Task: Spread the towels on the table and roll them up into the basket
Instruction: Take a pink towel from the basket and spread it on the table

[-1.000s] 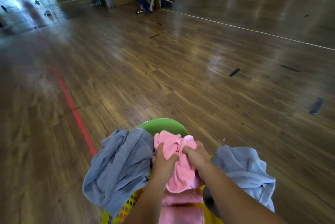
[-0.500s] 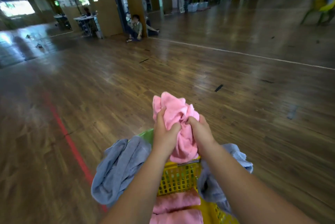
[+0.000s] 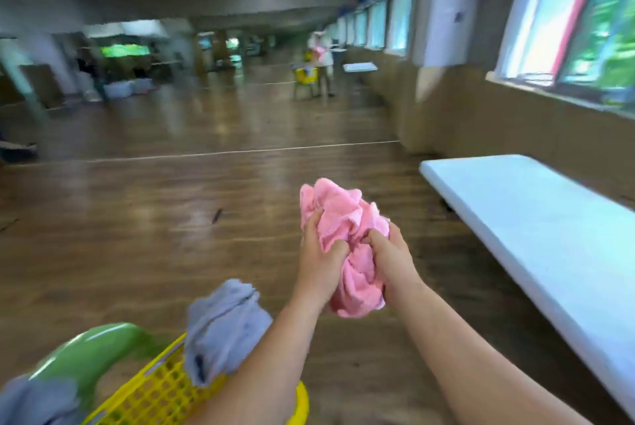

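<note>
A crumpled pink towel [image 3: 343, 218] is bunched in mid-air between both my hands. My left hand [image 3: 318, 263] grips its left side and my right hand [image 3: 395, 263] grips its right side. Below left, a yellow mesh basket [image 3: 161, 387] sits on a green chair [image 3: 86, 352]. A grey towel [image 3: 223, 321] hangs over the basket's rim, and another grey towel [image 3: 34, 404] shows at the bottom left corner. The white table [image 3: 536, 218] stands to the right, its top bare.
Wooden floor [image 3: 154, 225] stretches ahead with a white line across it. A wall with windows [image 3: 563, 12] runs along the right behind the table. Far off, a person [image 3: 323, 57] stands by another yellow basket and table. The picture is blurred.
The view has swung right from the open floor to the table. Both hands lifted the pink towel up out of the basket and carried it rightwards.
</note>
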`<state>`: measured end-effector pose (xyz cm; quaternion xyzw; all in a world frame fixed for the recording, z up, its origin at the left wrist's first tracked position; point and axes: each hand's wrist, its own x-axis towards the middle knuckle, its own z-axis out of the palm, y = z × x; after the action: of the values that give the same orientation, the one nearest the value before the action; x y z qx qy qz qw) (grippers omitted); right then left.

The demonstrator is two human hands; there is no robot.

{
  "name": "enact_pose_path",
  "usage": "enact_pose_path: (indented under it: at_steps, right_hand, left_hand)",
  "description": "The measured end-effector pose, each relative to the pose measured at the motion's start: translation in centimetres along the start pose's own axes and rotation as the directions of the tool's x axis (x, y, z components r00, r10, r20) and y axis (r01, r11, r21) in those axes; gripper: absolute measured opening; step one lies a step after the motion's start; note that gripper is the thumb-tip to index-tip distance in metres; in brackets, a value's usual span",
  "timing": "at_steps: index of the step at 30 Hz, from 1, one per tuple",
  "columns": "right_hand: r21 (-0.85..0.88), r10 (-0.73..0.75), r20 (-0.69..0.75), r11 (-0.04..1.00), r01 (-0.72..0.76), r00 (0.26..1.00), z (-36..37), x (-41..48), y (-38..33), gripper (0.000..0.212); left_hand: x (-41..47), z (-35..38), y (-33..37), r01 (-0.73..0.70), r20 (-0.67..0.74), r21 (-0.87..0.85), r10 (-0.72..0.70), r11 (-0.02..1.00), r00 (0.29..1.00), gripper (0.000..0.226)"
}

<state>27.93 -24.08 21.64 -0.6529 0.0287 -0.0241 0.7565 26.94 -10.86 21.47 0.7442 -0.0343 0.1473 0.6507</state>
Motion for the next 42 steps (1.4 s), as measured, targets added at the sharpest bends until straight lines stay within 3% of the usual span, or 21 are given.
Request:
enact_pose_path:
  at_steps: [4,8,12,17,21,24,29,31,33,35,37,39,42]
  right_hand:
    - [-0.011,-0.019,-0.223,1.0,0.016,0.975,-16.2,-2.6,-1.3,0.03]
    - [-0.053,-0.033,-0.433,0.999,0.012,0.901,-33.9,-5.6,-2.0,0.038]
    - [-0.107,-0.041,-0.585,0.994,-0.027,0.81,-49.8,-9.2,-3.3,0.019]
    - [-0.148,0.025,-0.571,0.98,-0.133,0.821,-61.0,-10.4,-4.2,0.058]
    - [-0.195,0.059,-0.549,0.961,-0.197,0.834,-65.8,-7.6,-2.6,0.082]
    - [-0.262,0.069,-0.529,0.935,-0.24,0.846,-68.4,-3.8,-1.2,0.064]
    - [-0.354,0.05,-0.507,0.898,-0.261,0.861,-71.2,3.1,-0.5,0.044]
    - [-0.431,0.029,-0.5,0.859,-0.278,0.866,-72.7,5.4,-0.4,0.041]
    - [-0.52,0.023,-0.511,0.788,-0.33,0.859,-74.6,7.6,-0.2,0.043]
    - [-0.603,0.031,-0.537,0.686,-0.409,0.843,-77.4,9.6,0.3,0.043]
    - [-0.629,0.075,-0.554,0.615,-0.476,0.829,-80.6,11.2,1.1,0.045]
    - [-0.64,0.119,-0.533,0.591,-0.492,0.837,-83.3,11.9,2.0,0.047]
    - [-0.76,0.134,-0.412,0.496,-0.42,0.902,-87.5,12.7,2.2,0.051]
  left_hand:
    - [-2.6,15.9,1.2,0.009,0.25,-0.04,0.001,0.999,0.968,0.06]
    - [-7.7,33.4,3.3,0.022,0.494,-0.101,0.031,0.995,0.869,0.05]
    - [-13.5,48.3,5.5,0.111,0.627,-0.118,-0.013,0.987,0.779,0.039]
    - [-15.5,60.2,5.0,0.295,0.683,0.004,-0.218,0.955,0.697,0.068]
    - [-15.2,64.9,4.2,0.301,0.606,0.116,-0.308,0.946,0.734,0.059]
    - [-13.6,67.5,2.3,0.287,0.534,0.178,-0.337,0.941,0.775,0.056]
    - [-8.9,70.3,-1.1,0.402,0.399,0.102,-0.408,0.91,0.821,0.048]
    - [-7.2,70.9,-2.5,0.542,0.343,0.052,-0.525,0.839,0.779,0.059]
    - [-5.5,71.6,-4.5,0.68,0.306,0.023,-0.653,0.732,0.692,0.073]
    - [-4.2,71.8,-7.2,0.731,0.251,0.039,-0.715,0.681,0.653,0.077]
    - [-3.2,72.1,-11.9,0.731,0.219,0.097,-0.731,0.675,0.646,0.072]
    - [-3.0,71.0,-11.5,0.683,0.244,0.242,-0.725,0.689,0.644,0.063]
    - [-3.1,69.7,-9.6,0.562,0.253,0.35,-0.653,0.75,0.714,0.036]
